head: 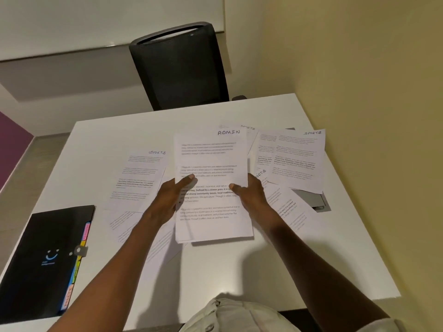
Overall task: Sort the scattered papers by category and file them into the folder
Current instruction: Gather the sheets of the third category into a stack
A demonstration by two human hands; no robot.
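I hold a thin stack of printed sheets headed ADMIN upright above the middle of the white table. My left hand pinches its left edge, thumb on the front. My right hand pinches its right edge the same way. A sheet marked SPORTS lies flat to the left. More SPORTS sheets lie overlapped to the right, and others lie partly hidden under my arms. The black folder with coloured tabs lies closed at the table's left front.
A black mesh chair stands behind the table's far edge. A grey box in the tabletop shows under the right-hand papers. A yellow wall runs along the table's right side.
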